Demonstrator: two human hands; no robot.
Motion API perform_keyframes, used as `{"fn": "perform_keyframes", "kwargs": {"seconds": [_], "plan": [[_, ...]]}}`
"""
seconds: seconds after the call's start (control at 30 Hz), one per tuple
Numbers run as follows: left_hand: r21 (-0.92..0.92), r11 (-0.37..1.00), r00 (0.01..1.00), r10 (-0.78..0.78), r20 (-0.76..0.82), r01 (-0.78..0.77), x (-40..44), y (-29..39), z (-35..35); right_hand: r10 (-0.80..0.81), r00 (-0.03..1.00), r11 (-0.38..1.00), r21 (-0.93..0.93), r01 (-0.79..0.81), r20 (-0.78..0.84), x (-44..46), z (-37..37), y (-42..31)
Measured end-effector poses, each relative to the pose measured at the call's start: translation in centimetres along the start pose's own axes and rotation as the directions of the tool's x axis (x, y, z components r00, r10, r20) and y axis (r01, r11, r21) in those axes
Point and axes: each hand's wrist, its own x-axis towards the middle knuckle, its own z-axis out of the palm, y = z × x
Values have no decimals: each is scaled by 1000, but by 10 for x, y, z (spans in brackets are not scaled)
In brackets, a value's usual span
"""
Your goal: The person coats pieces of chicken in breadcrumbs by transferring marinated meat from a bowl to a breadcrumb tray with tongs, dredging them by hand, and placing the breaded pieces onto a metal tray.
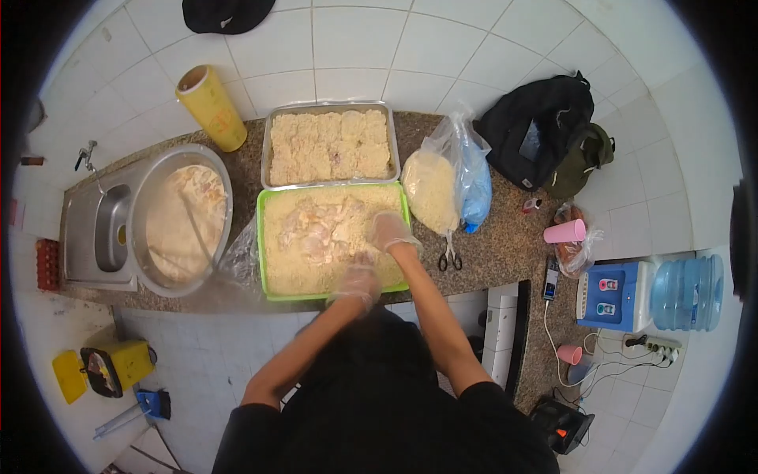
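A speckled brown counter (493, 257) runs along a white-tiled wall (347, 47) and turns toward the near side at the right. A steel sink (79, 237) is set into its left end; below, pale floor (197, 355) shows, with one yellow bin (134, 367) at the left.

Two trays lie one behind the other: the near green tray (261, 249) holds crumbs (296, 276) with a cluster of pale pieces (320, 233) in the middle, too merged to count; the far metal tray (328, 105) holds a crumb-coated layer. Left of them are one large basin (142, 217) and one yellow roll (213, 110). To the right are one clear bag of crumbs (430, 189), one blue bag (475, 189), one pair of scissors (450, 258), one black backpack (509, 118), two pink cups (564, 231) and one water dispenser (616, 292).

Two hands in clear gloves work at the green tray. The right hand (392, 231) rests on the crumbs at the right, beside the pieces; the left hand (359, 284), blurred, is over the near side. I cannot tell how far open either hand's fingers are, or whether they grip anything.
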Motion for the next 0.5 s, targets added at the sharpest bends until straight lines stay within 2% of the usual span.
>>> {"fn": "perform_keyframes", "kwargs": {"seconds": [0.03, 0.07, 0.17, 0.27, 0.33, 0.37, 0.43, 0.5], "plan": [[87, 993, 997, 76, 16, -77, 3, -4, -8, 18, 995, 999, -40, -14, 98, 7, 0, -1], [171, 973, 988, 150, 38, -154, 7, -8, -14, 12, 995, 999, -32, -8, 103, 10, -8, -3], [-84, 979, 943, 154, -296, -186, 1, -35, 4, -18, 994, 1000, 16, 16, 109, -9, -51, -18], [-242, 966, 963, 27, -267, -94, -13, -45, 10, -79, 996, 992, 102, 76, 28, -39, -86, -39], [-267, 962, 975, -107, -194, 52, -6, -53, 32, -129, 989, 982, 126, 138, -73, -56, -99, -49], [-275, 954, 972, -169, -165, 119, -1, -55, 38, -202, 968, 968, 122, 221, -149, -64, -99, -50], [-181, 981, 977, -97, -191, 62, -2, -47, 30, -335, 894, 921, 97, 377, -296, -86, -94, -51], [-129, 992, 983, -38, -180, 15, 5, -44, 38, -173, 949, 977, 79, 200, -264, -102, -88, -57]]}}
